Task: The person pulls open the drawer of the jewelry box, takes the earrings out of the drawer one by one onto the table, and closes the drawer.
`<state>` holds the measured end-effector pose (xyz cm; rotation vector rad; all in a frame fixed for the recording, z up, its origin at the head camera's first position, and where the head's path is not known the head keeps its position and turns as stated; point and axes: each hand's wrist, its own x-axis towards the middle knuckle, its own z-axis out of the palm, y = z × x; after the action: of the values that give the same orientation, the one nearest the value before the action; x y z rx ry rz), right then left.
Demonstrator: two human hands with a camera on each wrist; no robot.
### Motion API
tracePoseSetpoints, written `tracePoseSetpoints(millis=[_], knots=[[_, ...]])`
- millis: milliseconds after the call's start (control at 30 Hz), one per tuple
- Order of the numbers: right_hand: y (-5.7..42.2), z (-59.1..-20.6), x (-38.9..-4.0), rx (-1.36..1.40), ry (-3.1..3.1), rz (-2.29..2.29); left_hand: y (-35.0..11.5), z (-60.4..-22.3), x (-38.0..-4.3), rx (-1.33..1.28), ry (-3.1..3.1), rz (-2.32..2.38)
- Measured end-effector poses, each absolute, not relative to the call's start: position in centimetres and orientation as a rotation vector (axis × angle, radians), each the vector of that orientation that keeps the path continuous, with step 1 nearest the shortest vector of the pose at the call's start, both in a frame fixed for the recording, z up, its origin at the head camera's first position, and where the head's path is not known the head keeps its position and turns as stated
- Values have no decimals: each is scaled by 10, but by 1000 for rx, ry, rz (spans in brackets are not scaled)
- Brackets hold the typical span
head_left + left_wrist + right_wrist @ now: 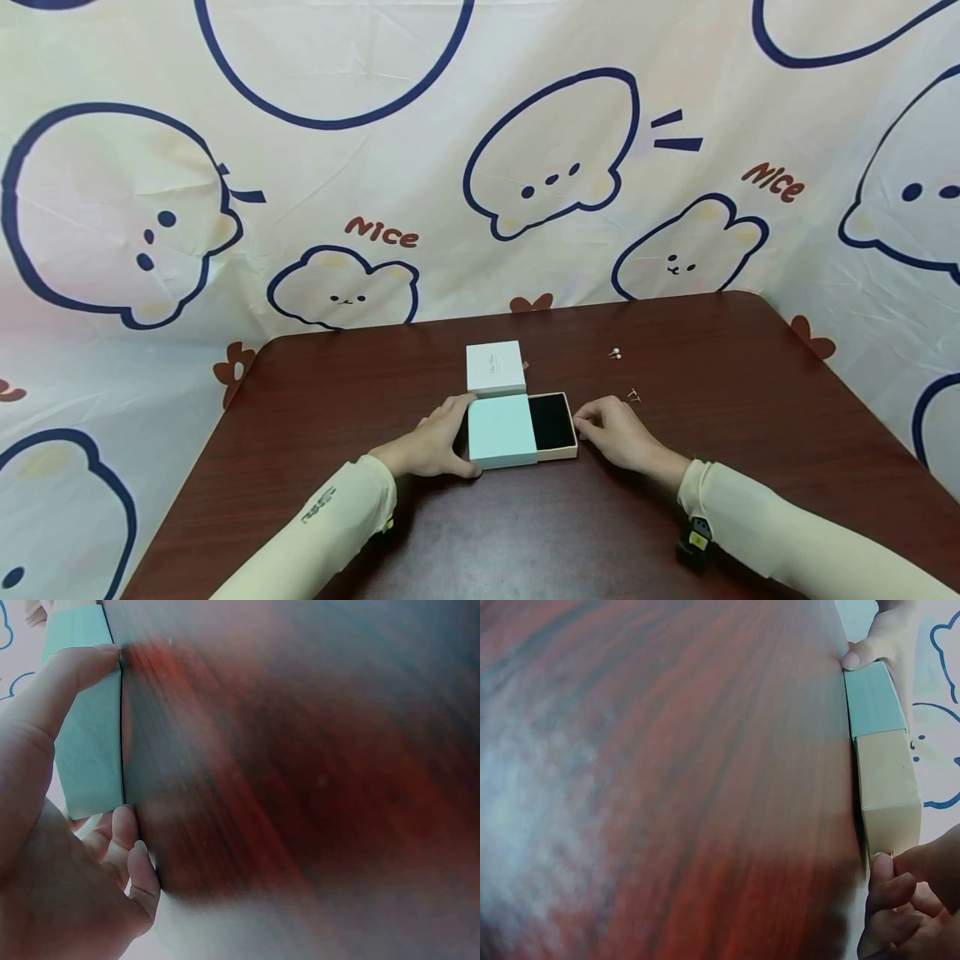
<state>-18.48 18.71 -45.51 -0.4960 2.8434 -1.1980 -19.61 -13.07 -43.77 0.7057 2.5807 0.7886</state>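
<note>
A light turquoise box sleeve (502, 429) lies on the table with a drawer (552, 420) slid partly out of its right side. The drawer has pale tan walls and a black lining. My left hand (435, 437) grips the left end of the sleeve, thumb at the near corner and fingers around the far side. In the left wrist view the thumb (94, 660) presses the sleeve's side (90, 750). At the drawer's outer end, my right hand (618, 432) pinches with thumb and fingertips; the exact spot is mostly hidden by the fingers in the right wrist view.
Behind the sleeve, against its far edge, sits a white box (495, 367) with small lettering. Two small white-tipped studs (615, 354) and some tiny gold-coloured pieces (633, 395) lie on the dark wooden table (360, 383). A printed cloth (435, 183) hangs behind.
</note>
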Motion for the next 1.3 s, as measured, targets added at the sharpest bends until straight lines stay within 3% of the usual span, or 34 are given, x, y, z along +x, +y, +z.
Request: tracePoseSetpoints(millis=[1300], knots=[[173, -455, -187, -540, 2862, -1180, -131, -438, -196, 719, 2584, 790]])
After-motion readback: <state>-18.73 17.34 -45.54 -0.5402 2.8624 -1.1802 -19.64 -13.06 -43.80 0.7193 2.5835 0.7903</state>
